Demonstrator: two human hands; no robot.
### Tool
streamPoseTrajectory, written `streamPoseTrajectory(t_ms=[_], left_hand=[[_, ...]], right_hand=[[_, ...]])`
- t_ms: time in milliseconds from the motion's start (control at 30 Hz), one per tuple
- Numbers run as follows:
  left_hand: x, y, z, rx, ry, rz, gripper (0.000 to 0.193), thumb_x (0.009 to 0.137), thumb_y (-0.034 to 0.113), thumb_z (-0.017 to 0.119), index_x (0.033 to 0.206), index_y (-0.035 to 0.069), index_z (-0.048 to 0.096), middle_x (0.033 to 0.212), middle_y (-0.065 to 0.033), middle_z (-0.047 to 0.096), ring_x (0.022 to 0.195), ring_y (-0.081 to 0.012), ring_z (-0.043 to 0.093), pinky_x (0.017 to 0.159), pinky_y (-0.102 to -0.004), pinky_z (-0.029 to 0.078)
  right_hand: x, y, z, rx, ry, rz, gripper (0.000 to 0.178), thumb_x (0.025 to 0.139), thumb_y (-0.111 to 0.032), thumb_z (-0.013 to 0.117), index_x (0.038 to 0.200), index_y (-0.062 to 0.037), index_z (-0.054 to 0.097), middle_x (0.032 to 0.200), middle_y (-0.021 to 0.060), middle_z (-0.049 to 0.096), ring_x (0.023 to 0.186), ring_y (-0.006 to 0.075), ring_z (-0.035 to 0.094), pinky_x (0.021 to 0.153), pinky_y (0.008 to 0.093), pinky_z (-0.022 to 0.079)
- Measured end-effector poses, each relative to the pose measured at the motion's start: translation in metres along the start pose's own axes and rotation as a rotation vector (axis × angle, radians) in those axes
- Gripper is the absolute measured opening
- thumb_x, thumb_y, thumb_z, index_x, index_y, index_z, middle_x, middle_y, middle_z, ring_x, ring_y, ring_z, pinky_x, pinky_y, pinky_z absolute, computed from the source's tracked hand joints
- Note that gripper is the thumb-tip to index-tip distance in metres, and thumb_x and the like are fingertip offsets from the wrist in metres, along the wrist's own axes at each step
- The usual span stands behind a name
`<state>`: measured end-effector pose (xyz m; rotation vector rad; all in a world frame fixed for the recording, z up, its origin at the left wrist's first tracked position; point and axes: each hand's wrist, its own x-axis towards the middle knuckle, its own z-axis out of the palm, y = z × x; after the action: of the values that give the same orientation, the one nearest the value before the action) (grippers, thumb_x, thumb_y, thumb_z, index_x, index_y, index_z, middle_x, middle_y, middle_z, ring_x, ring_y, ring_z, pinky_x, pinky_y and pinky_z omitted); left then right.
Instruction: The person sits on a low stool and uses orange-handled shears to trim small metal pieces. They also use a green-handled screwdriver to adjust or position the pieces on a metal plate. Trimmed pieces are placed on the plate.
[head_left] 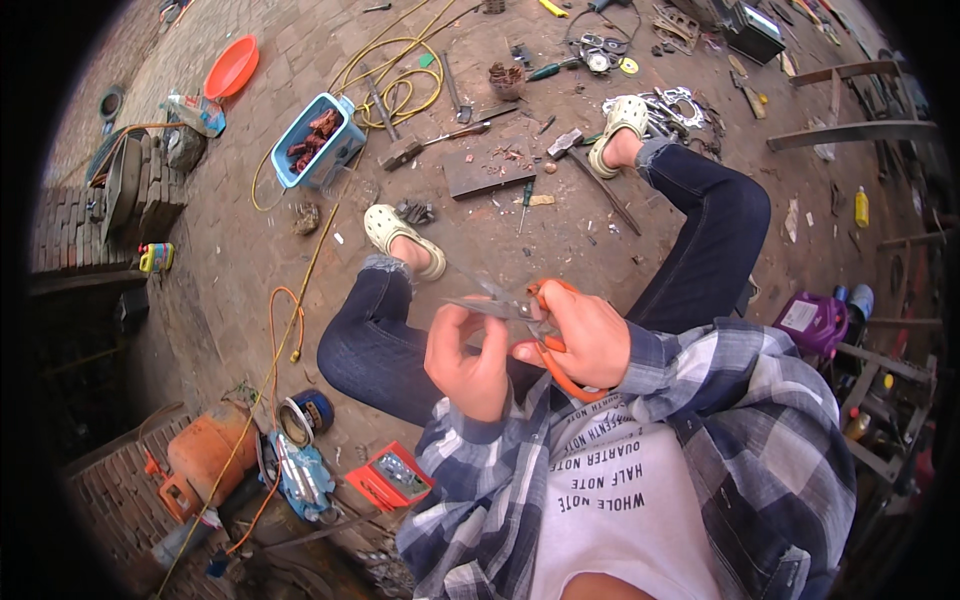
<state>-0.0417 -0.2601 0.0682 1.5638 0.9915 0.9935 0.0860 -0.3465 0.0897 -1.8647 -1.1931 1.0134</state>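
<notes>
In front of my lap, my right hand (pixel 590 342) grips a pair of orange-handled scissors (pixel 516 311). The blades stand apart and point left. My left hand (pixel 470 362) is closed beside the blades, thumb and fingers pinched together. Whatever lies between those fingers is too small or hidden to make out. On the ground ahead, between my feet, sits a dark metal block (pixel 490 175) strewn with reddish scraps. A screwdriver (pixel 526 200) lies at its near edge.
Farther left stands a blue tub (pixel 318 150) of reddish-brown pieces. Hammers (pixel 400 152) lie on the brick floor, with yellow hose (pixel 410 90) beyond. An orange basin (pixel 232 66) is at far left, a red box (pixel 392 478) by my left side, a purple jug (pixel 812 322) at right.
</notes>
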Motion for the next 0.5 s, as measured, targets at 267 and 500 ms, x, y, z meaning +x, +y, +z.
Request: streamPoseTrajectory(t_ms=[267,500], left_hand=[[0.007,0.003,0.005,0.359,-0.062,0.279,0.019,0.079,-0.004,0.059,0.098,-0.002,0.058,0.086,-0.0144,0.058,0.071,-0.0282,0.061,0.062,-0.0349,0.049],[0.017,-0.012,-0.002,0.382,-0.200,0.431,0.015,0.078,-0.002,0.056,0.093,-0.001,0.057,0.082,-0.0155,0.054,0.068,-0.0352,0.056,0.059,-0.0404,0.045]], right_hand=[[0.000,-0.001,0.000,-0.021,0.024,0.064,0.055,0.077,-0.040,0.071,0.102,0.0040,0.050,0.093,0.0204,0.062,0.086,0.0388,0.062,0.073,0.0429,0.050],[-0.001,0.002,0.001,-0.075,0.013,0.036,0.058,0.077,-0.040,0.072,0.105,0.0043,0.048,0.096,0.0202,0.060,0.090,0.0389,0.061,0.076,0.0427,0.049]])
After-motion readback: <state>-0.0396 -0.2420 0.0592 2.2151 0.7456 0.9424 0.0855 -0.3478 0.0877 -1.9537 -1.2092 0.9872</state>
